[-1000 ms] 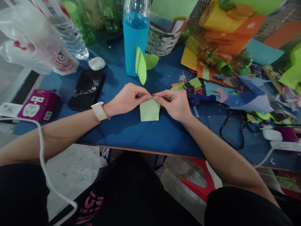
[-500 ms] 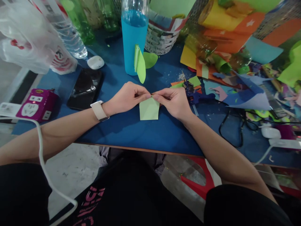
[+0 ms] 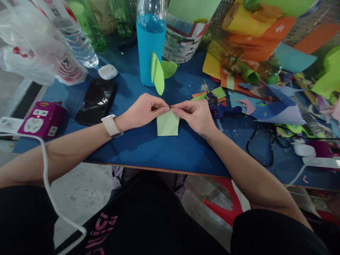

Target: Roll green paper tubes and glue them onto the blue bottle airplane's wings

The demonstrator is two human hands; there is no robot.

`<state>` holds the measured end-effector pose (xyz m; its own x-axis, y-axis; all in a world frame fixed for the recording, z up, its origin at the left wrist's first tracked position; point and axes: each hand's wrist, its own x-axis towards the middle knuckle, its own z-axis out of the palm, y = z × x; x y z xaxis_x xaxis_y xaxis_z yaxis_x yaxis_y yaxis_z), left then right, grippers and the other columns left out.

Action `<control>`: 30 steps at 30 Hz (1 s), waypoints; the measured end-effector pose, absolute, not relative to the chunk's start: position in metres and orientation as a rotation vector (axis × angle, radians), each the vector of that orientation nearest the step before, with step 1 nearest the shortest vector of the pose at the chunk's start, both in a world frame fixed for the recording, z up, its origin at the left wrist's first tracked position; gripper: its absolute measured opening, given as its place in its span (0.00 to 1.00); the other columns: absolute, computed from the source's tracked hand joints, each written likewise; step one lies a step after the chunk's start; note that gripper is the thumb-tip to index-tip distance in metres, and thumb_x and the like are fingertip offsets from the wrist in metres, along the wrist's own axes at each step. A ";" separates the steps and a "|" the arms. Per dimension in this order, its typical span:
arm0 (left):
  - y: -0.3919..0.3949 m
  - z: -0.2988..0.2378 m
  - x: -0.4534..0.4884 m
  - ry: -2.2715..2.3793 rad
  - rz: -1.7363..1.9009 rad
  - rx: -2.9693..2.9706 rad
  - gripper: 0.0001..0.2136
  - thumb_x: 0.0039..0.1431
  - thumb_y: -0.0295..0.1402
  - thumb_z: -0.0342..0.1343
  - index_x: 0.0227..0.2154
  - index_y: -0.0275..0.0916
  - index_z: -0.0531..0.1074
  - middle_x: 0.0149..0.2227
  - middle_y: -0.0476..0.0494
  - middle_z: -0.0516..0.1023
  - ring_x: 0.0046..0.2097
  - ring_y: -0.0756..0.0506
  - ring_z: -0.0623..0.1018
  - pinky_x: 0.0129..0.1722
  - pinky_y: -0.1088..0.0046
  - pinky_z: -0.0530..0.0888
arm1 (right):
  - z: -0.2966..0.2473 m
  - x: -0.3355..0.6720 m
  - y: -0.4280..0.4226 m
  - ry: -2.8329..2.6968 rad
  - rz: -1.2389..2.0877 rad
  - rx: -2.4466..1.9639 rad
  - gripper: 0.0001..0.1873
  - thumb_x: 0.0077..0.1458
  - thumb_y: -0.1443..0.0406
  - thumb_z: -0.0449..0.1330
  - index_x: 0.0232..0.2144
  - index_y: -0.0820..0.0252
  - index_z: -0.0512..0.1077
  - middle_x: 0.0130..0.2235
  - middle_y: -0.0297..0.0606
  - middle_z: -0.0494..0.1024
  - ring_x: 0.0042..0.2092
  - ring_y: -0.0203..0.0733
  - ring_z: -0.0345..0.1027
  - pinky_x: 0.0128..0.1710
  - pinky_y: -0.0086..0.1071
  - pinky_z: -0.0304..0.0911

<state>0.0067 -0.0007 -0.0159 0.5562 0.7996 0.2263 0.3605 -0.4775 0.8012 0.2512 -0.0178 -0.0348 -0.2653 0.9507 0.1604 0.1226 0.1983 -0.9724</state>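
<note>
Looking from the left, I see the left hand (image 3: 142, 111) pinching the top edge of the green paper (image 3: 168, 124). The paper lies on the blue counter (image 3: 148, 150), right between both hands, on the near side of the fingertips. Its top edge runs left to right. The right hand (image 3: 198, 116) pinches the same edge, its fingertips almost touching the left ones. Both hands are just as close.

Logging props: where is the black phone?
Head view, left side: black phone lies flat on the blue table between the purple power strip and the left hand.
</note>
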 end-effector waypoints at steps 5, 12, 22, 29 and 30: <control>-0.001 -0.016 0.007 0.926 0.788 2.047 0.12 0.73 0.37 0.63 0.35 0.37 0.86 0.24 0.50 0.73 0.27 0.51 0.66 0.29 0.72 0.64 | -0.036 0.252 -0.017 -1.600 1.181 -1.031 0.13 0.58 0.52 0.81 0.39 0.53 0.92 0.39 0.40 0.92 0.40 0.49 0.88 0.42 0.42 0.85; 0.000 -0.019 0.006 0.910 0.797 2.011 0.12 0.72 0.38 0.64 0.37 0.36 0.87 0.27 0.46 0.81 0.28 0.51 0.70 0.29 0.73 0.66 | -0.035 0.252 -0.018 -1.604 1.173 -1.028 0.13 0.57 0.53 0.81 0.40 0.52 0.92 0.39 0.40 0.92 0.39 0.49 0.87 0.40 0.42 0.84; -0.001 -0.015 0.006 0.923 0.767 1.906 0.11 0.70 0.39 0.67 0.41 0.36 0.89 0.35 0.41 0.90 0.34 0.47 0.83 0.35 0.72 0.77 | -0.034 0.253 -0.018 -1.585 1.187 -1.043 0.15 0.54 0.51 0.82 0.39 0.49 0.92 0.41 0.39 0.93 0.43 0.54 0.89 0.45 0.48 0.86; 0.001 -0.019 0.004 0.918 0.770 1.864 0.15 0.67 0.45 0.71 0.41 0.36 0.89 0.36 0.39 0.90 0.33 0.46 0.84 0.32 0.71 0.77 | -0.031 0.253 -0.019 -1.599 1.196 -1.033 0.15 0.54 0.51 0.83 0.40 0.50 0.92 0.41 0.40 0.92 0.42 0.53 0.88 0.45 0.48 0.86; 0.001 -0.019 0.004 0.924 0.778 1.857 0.15 0.67 0.46 0.72 0.40 0.36 0.89 0.35 0.39 0.90 0.32 0.46 0.84 0.32 0.71 0.76 | -0.031 0.253 -0.019 -1.599 1.190 -1.028 0.15 0.54 0.51 0.82 0.40 0.50 0.92 0.41 0.39 0.92 0.42 0.53 0.88 0.45 0.48 0.86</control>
<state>0.0042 0.0014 -0.0194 0.5243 0.8404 0.1374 0.2788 -0.3218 0.9048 0.2526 -0.0189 -0.0313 -0.2814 0.9455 0.1637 0.1151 0.2026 -0.9725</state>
